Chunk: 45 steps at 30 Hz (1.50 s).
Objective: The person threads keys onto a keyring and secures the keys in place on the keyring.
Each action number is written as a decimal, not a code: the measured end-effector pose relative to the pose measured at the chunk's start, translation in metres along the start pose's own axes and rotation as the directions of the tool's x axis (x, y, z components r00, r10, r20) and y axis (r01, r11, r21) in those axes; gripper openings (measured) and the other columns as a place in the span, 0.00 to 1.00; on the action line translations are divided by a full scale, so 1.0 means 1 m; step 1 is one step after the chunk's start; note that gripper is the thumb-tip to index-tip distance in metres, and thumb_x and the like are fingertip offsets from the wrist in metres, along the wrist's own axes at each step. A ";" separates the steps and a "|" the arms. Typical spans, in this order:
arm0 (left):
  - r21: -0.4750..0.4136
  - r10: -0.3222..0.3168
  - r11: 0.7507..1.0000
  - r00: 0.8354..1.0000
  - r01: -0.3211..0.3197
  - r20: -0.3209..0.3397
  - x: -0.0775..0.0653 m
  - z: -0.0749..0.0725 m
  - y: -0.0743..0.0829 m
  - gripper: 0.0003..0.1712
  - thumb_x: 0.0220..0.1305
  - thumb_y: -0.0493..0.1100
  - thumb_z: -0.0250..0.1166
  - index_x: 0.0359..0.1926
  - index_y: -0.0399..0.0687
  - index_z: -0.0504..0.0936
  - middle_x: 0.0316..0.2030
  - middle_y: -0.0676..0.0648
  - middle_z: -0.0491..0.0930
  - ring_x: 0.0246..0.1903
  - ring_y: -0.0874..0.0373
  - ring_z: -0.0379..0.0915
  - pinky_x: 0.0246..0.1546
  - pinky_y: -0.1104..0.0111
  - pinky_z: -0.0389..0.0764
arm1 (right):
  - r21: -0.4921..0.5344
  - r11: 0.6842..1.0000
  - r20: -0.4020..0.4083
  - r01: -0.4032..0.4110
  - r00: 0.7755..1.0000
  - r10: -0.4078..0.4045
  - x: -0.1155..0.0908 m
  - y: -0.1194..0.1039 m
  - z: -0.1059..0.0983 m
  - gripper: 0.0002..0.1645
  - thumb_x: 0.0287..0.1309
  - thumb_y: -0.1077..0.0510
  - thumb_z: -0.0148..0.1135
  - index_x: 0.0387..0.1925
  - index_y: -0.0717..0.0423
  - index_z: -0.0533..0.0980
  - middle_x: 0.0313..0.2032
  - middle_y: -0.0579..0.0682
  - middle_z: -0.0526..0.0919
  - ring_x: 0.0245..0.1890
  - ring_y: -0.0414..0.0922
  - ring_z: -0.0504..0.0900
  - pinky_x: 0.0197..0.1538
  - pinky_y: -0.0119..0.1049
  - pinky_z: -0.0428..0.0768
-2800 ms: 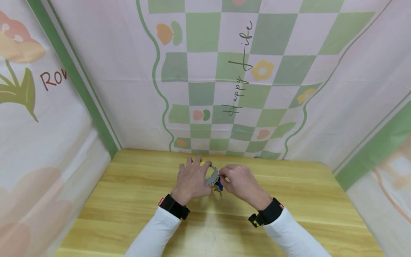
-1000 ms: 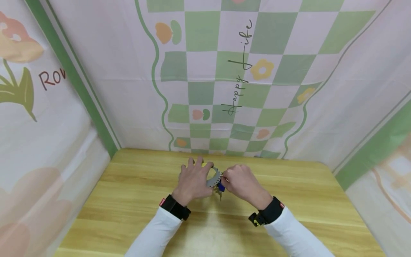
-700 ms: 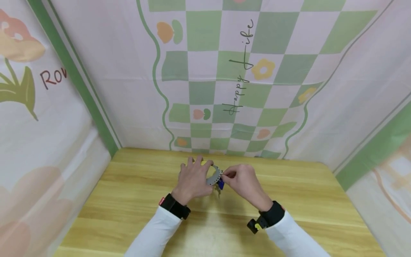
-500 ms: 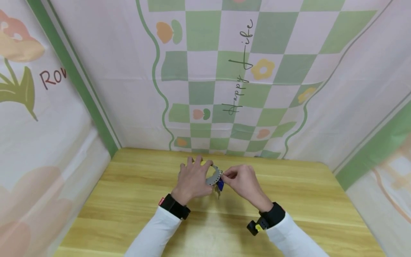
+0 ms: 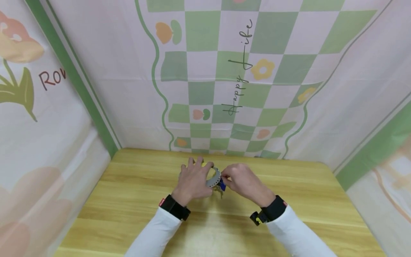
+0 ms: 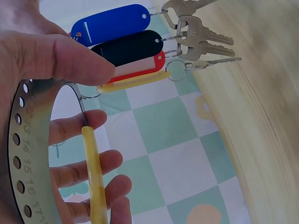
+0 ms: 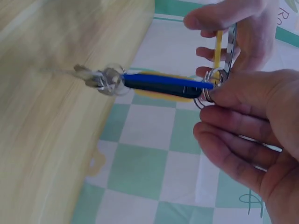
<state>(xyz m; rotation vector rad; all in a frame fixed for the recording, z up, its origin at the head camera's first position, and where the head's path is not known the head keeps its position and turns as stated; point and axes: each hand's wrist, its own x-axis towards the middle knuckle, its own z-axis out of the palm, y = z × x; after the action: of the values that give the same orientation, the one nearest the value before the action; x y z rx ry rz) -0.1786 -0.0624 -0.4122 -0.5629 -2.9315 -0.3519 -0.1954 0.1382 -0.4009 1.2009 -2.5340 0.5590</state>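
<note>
My left hand (image 5: pixel 192 180) holds a grey metal key hoop with numbered holes (image 6: pixel 28 158) and a yellow grip (image 6: pixel 95 172). In the left wrist view its thumb crosses the hoop while the fingers wrap behind the yellow grip. Blue (image 6: pixel 112 24), black (image 6: pixel 133 49), red (image 6: pixel 156 63) and yellow (image 6: pixel 140 81) key tags hang from the hoop, with metal keys (image 6: pixel 191 37) at their far ends. My right hand (image 5: pixel 242 181) is at the hoop's right edge. In the right wrist view its thumb and forefinger pinch small split rings (image 7: pixel 215 77) at the tags' near end.
The wooden table (image 5: pixel 144 228) lies under both hands. A checked curtain (image 5: pixel 234 71) stands behind its far edge, with side curtains left and right. Black straps (image 5: pixel 174 207) with small cameras sit on both wrists.
My left hand and the hoop stay almost in place. The right hand has shifted and turned slightly at the hoop's edge, and the blue tag and keys have swung a little to the right.
</note>
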 end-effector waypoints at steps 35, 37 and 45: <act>-0.003 -0.001 1.000 1.000 0.001 -0.024 -0.001 0.003 0.000 0.41 0.43 0.50 0.73 0.64 0.58 0.77 0.59 0.40 0.72 0.51 0.40 0.69 0.41 0.44 0.76 | -0.010 0.999 0.009 -0.045 0.999 0.045 0.004 -0.003 0.000 0.12 0.50 0.70 0.68 0.19 0.53 0.81 0.18 0.40 0.78 0.16 0.29 0.68 0.21 0.24 0.70; -0.001 -0.002 1.000 1.000 0.002 -0.022 -0.001 0.002 -0.001 0.41 0.44 0.50 0.73 0.65 0.58 0.77 0.60 0.40 0.72 0.51 0.40 0.69 0.42 0.44 0.76 | 0.024 0.996 0.011 -0.084 0.996 0.084 0.003 -0.003 0.000 0.10 0.51 0.69 0.68 0.21 0.53 0.82 0.19 0.40 0.79 0.16 0.29 0.69 0.21 0.25 0.71; -0.002 -0.004 1.000 0.999 0.004 -0.036 0.000 0.000 -0.002 0.42 0.44 0.52 0.74 0.65 0.56 0.77 0.59 0.39 0.73 0.52 0.39 0.69 0.43 0.43 0.77 | 0.245 0.911 -0.017 -0.333 0.937 0.348 -0.004 -0.003 0.009 0.03 0.54 0.65 0.72 0.28 0.56 0.87 0.23 0.43 0.85 0.22 0.32 0.81 0.26 0.28 0.80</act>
<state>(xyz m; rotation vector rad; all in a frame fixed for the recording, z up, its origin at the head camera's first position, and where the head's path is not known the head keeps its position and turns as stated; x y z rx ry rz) -0.1788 -0.0641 -0.4125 -0.5454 -2.8984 -0.3614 -0.1912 0.1345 -0.4101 0.7904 -2.6981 0.9906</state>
